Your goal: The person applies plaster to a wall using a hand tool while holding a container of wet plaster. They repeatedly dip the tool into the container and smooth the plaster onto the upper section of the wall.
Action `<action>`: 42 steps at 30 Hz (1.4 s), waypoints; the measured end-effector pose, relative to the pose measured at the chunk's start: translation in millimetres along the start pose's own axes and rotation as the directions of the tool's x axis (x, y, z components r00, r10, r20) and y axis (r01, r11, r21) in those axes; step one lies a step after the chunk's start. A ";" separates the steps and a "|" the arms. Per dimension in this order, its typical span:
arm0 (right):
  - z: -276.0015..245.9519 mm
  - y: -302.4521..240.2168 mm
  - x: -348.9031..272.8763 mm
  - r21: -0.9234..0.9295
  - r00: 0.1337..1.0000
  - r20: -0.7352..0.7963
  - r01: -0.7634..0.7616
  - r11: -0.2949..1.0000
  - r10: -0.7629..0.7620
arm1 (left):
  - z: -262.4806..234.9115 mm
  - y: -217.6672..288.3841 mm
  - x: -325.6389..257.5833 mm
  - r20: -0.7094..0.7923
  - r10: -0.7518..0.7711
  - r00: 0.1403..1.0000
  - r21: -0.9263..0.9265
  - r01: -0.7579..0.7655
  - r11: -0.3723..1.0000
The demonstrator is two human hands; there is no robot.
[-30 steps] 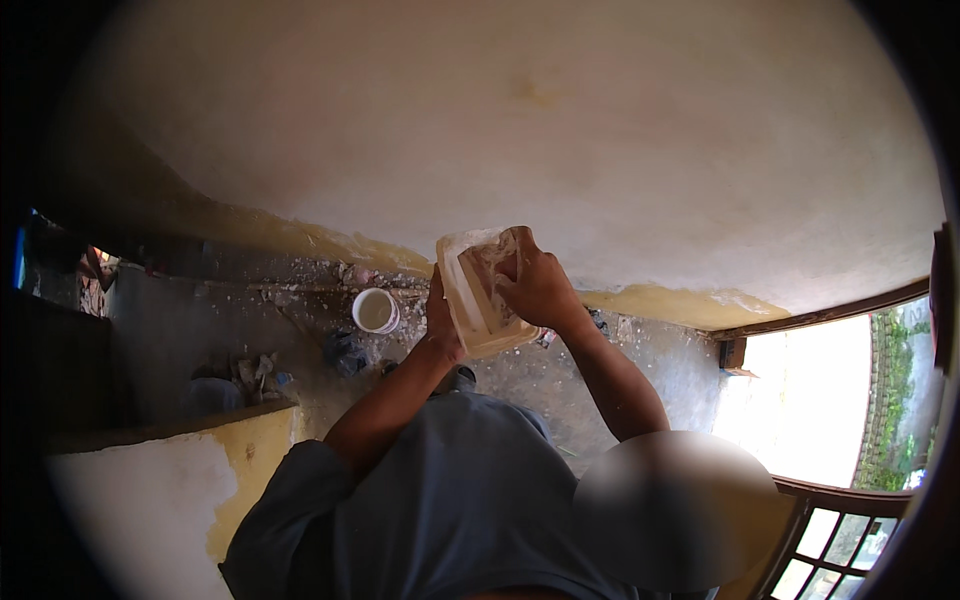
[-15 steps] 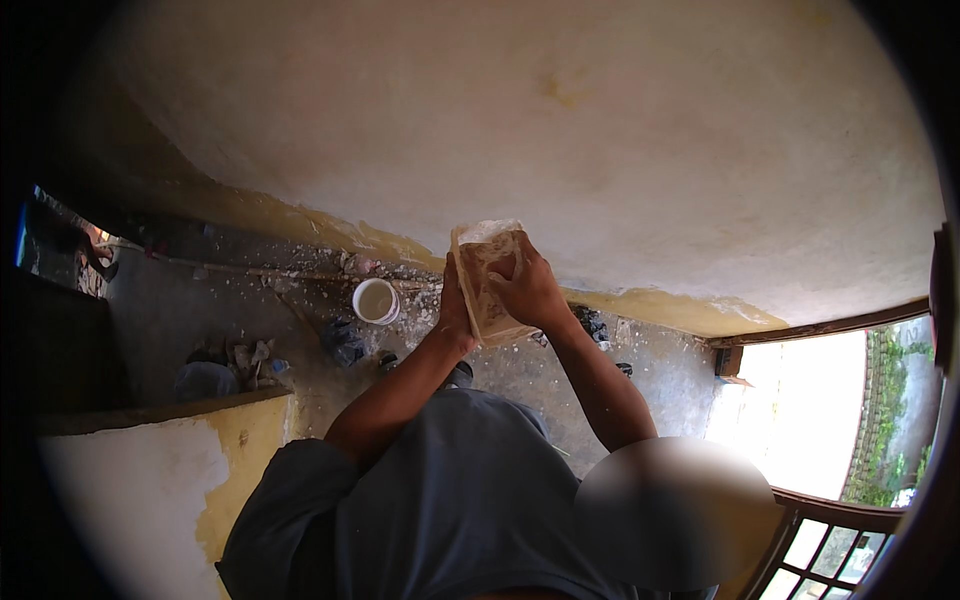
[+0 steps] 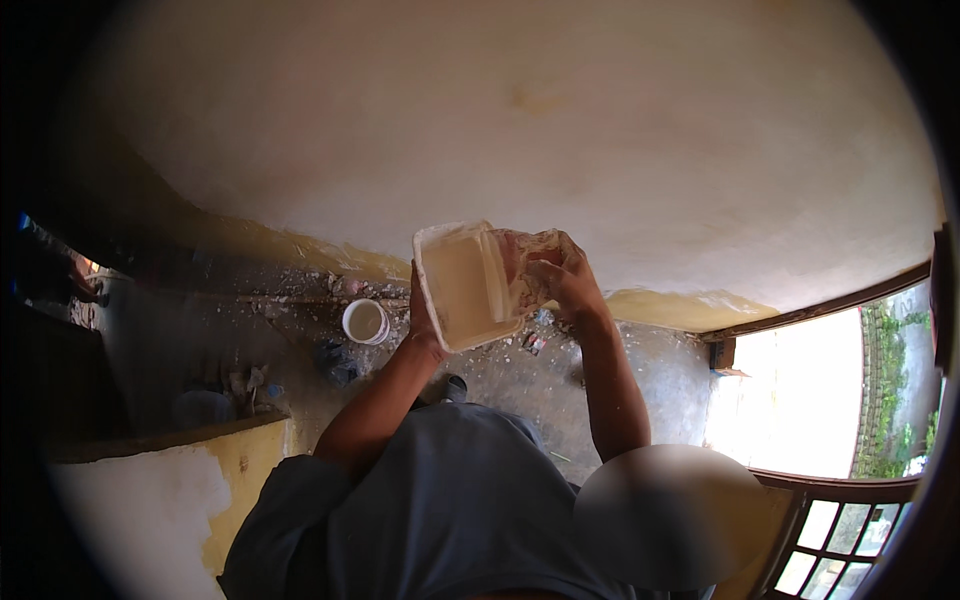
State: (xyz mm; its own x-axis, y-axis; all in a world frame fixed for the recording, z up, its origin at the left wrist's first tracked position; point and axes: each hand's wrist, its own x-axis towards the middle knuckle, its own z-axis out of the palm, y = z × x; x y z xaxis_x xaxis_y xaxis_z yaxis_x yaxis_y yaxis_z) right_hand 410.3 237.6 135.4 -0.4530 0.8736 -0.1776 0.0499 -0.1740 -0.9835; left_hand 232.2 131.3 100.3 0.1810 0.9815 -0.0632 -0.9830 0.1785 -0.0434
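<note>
The left hand (image 3: 421, 318) grips the near edge of a pale, cream-smeared rectangular tray (image 3: 462, 287), fingers wrapped behind it so the tray's shallow inside faces the camera, tilted and raised in front of the wall. The right hand (image 3: 562, 275) is closed on a crumpled, stained rag (image 3: 524, 270) and presses it against the tray's far right rim, so both hands meet at the tray. Behind the hands rises a broad cream plastered wall (image 3: 560, 120), with a yellow band (image 3: 680, 305) running along its base just beyond the right hand. Below and to the left of the left hand, a small white bucket (image 3: 365, 321) stands upright on the dusty concrete floor (image 3: 600, 390), among scattered debris. Well off to the right of the right hand, a bright opening with a dark railing (image 3: 850, 500) shows greenery outside.
</note>
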 end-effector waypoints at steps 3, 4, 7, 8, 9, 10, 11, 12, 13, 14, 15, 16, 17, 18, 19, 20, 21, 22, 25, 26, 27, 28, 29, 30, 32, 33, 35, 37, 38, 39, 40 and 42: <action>-20.7 17.3 6.2 0.049 1.000 -0.006 0.011 0.999 -0.010 | 32.1 -1.7 -10.0 -0.073 0.009 0.997 -0.001 -0.009 1.000; -28.0 24.2 8.3 0.117 0.998 -0.065 -0.016 0.993 0.024 | 19.7 1.6 -9.6 -0.063 -0.006 0.998 0.006 0.006 1.000; -32.9 29.2 12.7 0.335 0.982 -0.175 -0.008 0.942 0.070 | -10.0 12.1 -13.5 -0.154 0.243 0.958 0.207 -0.209 0.956; -32.2 30.7 15.5 0.476 0.967 -0.232 0.022 0.879 0.102 | -9.4 13.9 -15.4 -0.141 0.238 0.961 0.215 -0.205 0.955; -33.0 34.4 20.7 0.476 0.967 -0.239 0.038 0.878 0.088 | -8.4 15.8 -16.5 -0.180 0.273 0.945 0.269 -0.220 0.938; -31.8 38.4 27.7 0.638 0.960 -0.258 0.088 0.765 0.105 | -7.6 17.6 -18.0 -0.214 0.312 0.926 0.323 -0.234 0.917; -24.6 40.7 35.1 0.776 0.956 -0.263 0.129 0.617 0.131 | -12.0 20.2 -22.1 -0.191 0.324 0.927 0.301 -0.259 0.918; -13.4 36.9 37.7 0.778 0.957 -0.262 0.132 0.614 0.127 | -15.9 22.9 -28.9 -0.188 0.325 0.927 0.305 -0.259 0.916; -0.8 33.0 40.8 0.803 0.983 -0.180 0.119 0.583 0.047 | -18.9 26.5 -36.0 -0.199 0.343 0.918 0.298 -0.277 0.914; 14.5 25.3 44.5 0.825 0.995 -0.095 0.099 0.556 -0.035 | -22.5 30.9 -42.8 -0.212 0.363 0.907 0.289 -0.297 0.910; 31.3 10.9 46.3 0.826 0.987 -0.157 0.117 0.552 0.026 | -27.5 34.5 -49.1 -0.204 0.362 0.909 0.289 -0.298 0.910; 41.7 0.8 51.1 0.824 0.987 -0.158 0.122 0.553 0.019 | -33.1 39.3 -55.9 -0.118 0.343 0.932 0.300 -0.296 0.907; 50.7 -7.6 56.2 0.794 0.987 -0.157 0.108 0.598 0.030 | -38.7 42.9 -63.3 -0.036 0.322 0.946 0.309 -0.296 0.904; 59.9 -15.9 62.0 0.762 0.987 -0.156 0.095 0.641 0.039 | -44.3 47.1 -69.4 -0.031 0.323 0.946 0.309 -0.299 0.903; 69.5 -23.5 67.2 0.757 0.982 -0.187 0.117 0.643 0.041 | -49.6 51.8 -75.0 -0.029 0.350 0.936 0.303 -0.325 0.896; 70.6 -23.4 75.0 0.754 0.981 -0.189 0.121 0.645 0.037 | -52.5 55.4 -78.9 -0.027 0.374 0.927 0.296 -0.349 0.889; 70.4 -23.0 84.6 0.755 0.983 -0.184 0.144 0.639 -0.003 | -50.7 60.1 -81.5 -0.021 0.370 0.929 0.295 -0.348 0.890; 69.4 -24.0 95.4 0.756 0.983 -0.180 0.167 0.633 -0.044 | -48.3 65.5 -84.1 -0.018 0.366 0.930 0.215 -0.354 0.910; 73.0 -62.2 108.3 0.725 0.949 -0.312 0.273 0.632 -0.051 | -57.8 81.4 -100.8 -0.028 0.414 0.910 0.273 -0.391 0.879; 61.8 -69.5 119.0 0.743 0.934 -0.357 0.287 0.604 -0.005 | -62.2 84.9 -101.4 -0.013 0.447 0.894 0.411 -0.403 0.818; 62.5 -83.8 120.6 0.753 0.921 -0.385 0.272 0.599 0.065 | -62.9 91.5 -105.5 -0.037 0.433 0.900 0.404 -0.383 0.831; 69.9 -102.3 117.7 0.727 0.908 -0.414 0.287 0.624 0.066 | -61.9 98.3 -107.9 -0.064 0.416 0.907 0.376 -0.364 0.852; 70.3 -115.9 118.4 0.716 0.897 -0.433 0.287 0.636 0.083 | -60.3 104.0 -109.3 -0.091 0.386 0.918 0.336 -0.337 0.880; 65.2 -126.7 120.4 0.730 0.909 -0.411 0.280 0.623 0.073 | -57.6 109.6 -109.3 -0.103 0.363 0.926 0.319 -0.315 0.894; 63.3 -150.9 119.7 0.754 0.915 -0.397 0.275 0.597 0.079 | -55.9 120.9 -109.9 -0.126 0.330 0.936 0.303 -0.280 0.911; 55.2 -159.1 121.7 0.733 0.910 -0.409 0.281 0.619 0.071 | -54.8 124.4 -107.5 -0.135 0.307 0.942 0.306 -0.255 0.917; 74.1 -184.7 110.2 0.679 0.902 -0.430 0.300 0.670 0.031 | -55.6 136.0 -109.8 -0.154 0.300 0.941 0.309 -0.243 0.920; 67.8 -202.2 105.1 0.696 0.926 -0.378 0.302 0.652 -0.026 | -54.6 140.5 -103.4 -0.158 0.283 0.946 0.309 -0.225 0.924; 52.8 -209.9 109.3 0.705 0.930 -0.360 0.319 0.634 -0.068 | -53.0 141.2 -99.1 -0.156 0.278 0.948 0.312 -0.220 0.924; 48.3 -220.3 110.5 0.688 0.931 -0.353 0.326 0.648 -0.094 | -52.4 145.2 -98.7 -0.162 0.268 0.950 0.314 -0.208 0.926; 39.0 -231.6 112.3 0.670 0.930 -0.347 0.335 0.662 -0.119 | -51.9 148.1 -98.5 -0.182 0.256 0.949 0.310 -0.192 0.931; 21.0 -252.6 125.5 0.657 0.911 -0.370 0.396 0.642 -0.183 | -56.6 153.8 -100.2 -0.217 0.242 0.946 0.309 -0.169 0.936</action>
State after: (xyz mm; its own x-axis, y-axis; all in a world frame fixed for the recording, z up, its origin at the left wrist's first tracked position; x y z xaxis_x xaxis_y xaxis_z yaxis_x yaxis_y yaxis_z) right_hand 322.1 381.6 362.2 -0.0923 0.9957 0.0048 -0.7316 -0.0645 -0.6787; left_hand 64.7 56.5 43.5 -0.0604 0.9562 -0.2865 -0.9603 0.0227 0.2781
